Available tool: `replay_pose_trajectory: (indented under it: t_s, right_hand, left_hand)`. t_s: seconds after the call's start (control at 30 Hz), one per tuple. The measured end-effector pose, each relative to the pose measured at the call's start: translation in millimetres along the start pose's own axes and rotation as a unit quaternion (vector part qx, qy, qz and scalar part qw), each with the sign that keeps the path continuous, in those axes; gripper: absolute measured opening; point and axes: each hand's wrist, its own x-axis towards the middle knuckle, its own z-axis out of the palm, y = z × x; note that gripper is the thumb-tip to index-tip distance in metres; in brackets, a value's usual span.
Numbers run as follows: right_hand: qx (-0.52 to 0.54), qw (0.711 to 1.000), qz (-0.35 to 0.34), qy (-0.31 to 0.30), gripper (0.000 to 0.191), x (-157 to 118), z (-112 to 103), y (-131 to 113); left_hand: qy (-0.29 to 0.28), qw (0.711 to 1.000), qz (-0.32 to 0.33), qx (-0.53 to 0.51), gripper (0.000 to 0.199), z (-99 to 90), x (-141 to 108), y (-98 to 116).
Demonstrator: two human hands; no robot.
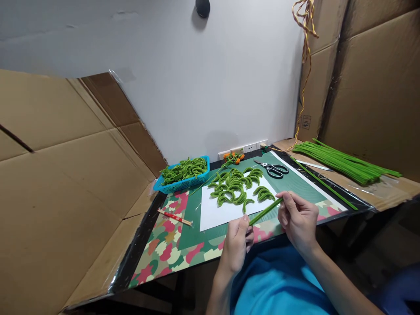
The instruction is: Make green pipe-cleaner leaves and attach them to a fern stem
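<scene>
My left hand and my right hand pinch the two ends of one straight green pipe cleaner, held just above the near edge of the table. Right behind it, a white sheet carries several bent green pipe-cleaner pieces. A single long green pipe cleaner lies on the mat to the right of my right hand.
Black-handled scissors lie behind the bent pieces. A blue basket of bent green pieces stands at the back left. A red chopstick lies left of the sheet. A bundle of straight green pipe cleaners rests on cardboard at right. Orange flowers sit near the wall.
</scene>
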Motion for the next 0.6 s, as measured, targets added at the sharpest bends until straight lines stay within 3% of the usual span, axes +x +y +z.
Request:
replay_pose_trajectory:
  t_s: [0.6]
  right_hand:
    - [0.045,0.997,0.049,0.044,0.036,9.4,3.8,-10.0]
  left_hand:
    - [-0.015,1.0,-0.017,0.014,0.062,-2.8,0.3,2.6]
